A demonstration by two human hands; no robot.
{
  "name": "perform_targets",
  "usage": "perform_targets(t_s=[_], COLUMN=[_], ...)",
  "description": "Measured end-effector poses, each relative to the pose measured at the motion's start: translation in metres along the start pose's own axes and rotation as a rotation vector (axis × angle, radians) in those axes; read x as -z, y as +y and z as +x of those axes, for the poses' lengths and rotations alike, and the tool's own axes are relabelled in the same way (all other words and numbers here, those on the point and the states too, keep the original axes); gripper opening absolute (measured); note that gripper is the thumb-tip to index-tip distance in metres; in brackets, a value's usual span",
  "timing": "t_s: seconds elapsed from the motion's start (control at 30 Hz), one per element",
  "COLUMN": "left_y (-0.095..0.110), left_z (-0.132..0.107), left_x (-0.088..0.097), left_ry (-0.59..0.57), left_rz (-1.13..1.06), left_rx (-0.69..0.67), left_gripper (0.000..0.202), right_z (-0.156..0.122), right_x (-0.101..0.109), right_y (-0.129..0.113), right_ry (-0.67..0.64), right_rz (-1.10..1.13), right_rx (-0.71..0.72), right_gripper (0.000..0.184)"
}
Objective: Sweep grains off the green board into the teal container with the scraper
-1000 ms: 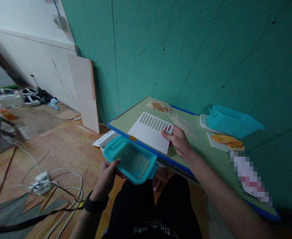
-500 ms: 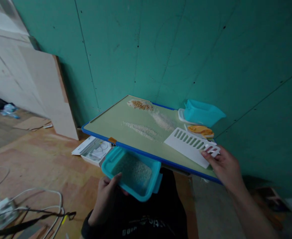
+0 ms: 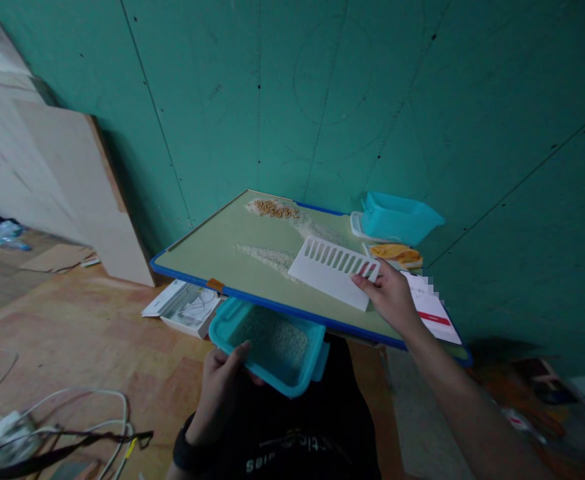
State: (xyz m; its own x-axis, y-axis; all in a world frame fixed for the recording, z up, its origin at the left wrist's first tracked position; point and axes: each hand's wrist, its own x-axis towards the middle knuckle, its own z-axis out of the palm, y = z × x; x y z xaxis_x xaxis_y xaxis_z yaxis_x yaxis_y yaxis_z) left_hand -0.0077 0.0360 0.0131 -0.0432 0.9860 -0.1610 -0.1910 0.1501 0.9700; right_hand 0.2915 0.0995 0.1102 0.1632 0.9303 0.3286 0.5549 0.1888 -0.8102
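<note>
My left hand (image 3: 225,385) grips the near rim of a teal plastic box (image 3: 271,346) filled with white grains, held just under the front edge of a green board with a blue rim (image 3: 207,250). My right hand (image 3: 391,296) pinches the corner of a white slotted scraper (image 3: 333,271) lying on the board. A line of white grains (image 3: 267,255) lies just left of the scraper. Further back sit a pile of tan beans (image 3: 275,209) and another streak of white grains (image 3: 317,231).
At the back right of the board stand a teal container (image 3: 400,218) on a white lid and an orange item on a white tray (image 3: 396,254). A white card (image 3: 430,307) lies near my right wrist. An open white box (image 3: 185,307) and cables (image 3: 62,427) lie on the wooden floor.
My right hand carried the scraper from over the box to the right, then back left beside the grain line. The view shifted left to right. The left hand kept the box under the edge.
</note>
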Motion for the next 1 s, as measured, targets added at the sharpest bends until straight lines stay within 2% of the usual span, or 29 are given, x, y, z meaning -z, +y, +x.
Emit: perform_targets(t_s=[0.13,0.23,0.37,0.6,0.7,1.0], left_y=[0.002,0.002,-0.002,0.002,0.008,0.016], left_z=[0.003,0.007,0.015,0.019,0.017,0.011], left_x=[0.000,-0.002,-0.002,-0.002,-0.004,-0.008], left_ry=[-0.007,0.036,0.054,0.057,0.073,0.122], left_rz=[0.015,-0.025,-0.086,-0.092,-0.074,-0.054], left_rx=[0.043,0.037,0.019,0.013,0.018,0.022], left_gripper=[0.047,0.046,0.045,0.045,0.045,0.044], right_z=[0.009,0.018,0.029,0.025,0.021,0.022], right_x=[-0.013,-0.024,-0.040,-0.062,-0.067,-0.070], right_y=[-0.005,-0.002,-0.002,-0.015,-0.017,-0.019], right_ry=[-0.046,-0.067,-0.111,-0.207,-0.247,-0.256], right_rz=[0.084,0.162,0.281,0.420,0.461,0.464], right_rx=[-0.018,-0.027,-0.112,-0.214,-0.235,-0.238], right_gripper=[0.030,0.031,0.036,0.037,0.039,0.040])
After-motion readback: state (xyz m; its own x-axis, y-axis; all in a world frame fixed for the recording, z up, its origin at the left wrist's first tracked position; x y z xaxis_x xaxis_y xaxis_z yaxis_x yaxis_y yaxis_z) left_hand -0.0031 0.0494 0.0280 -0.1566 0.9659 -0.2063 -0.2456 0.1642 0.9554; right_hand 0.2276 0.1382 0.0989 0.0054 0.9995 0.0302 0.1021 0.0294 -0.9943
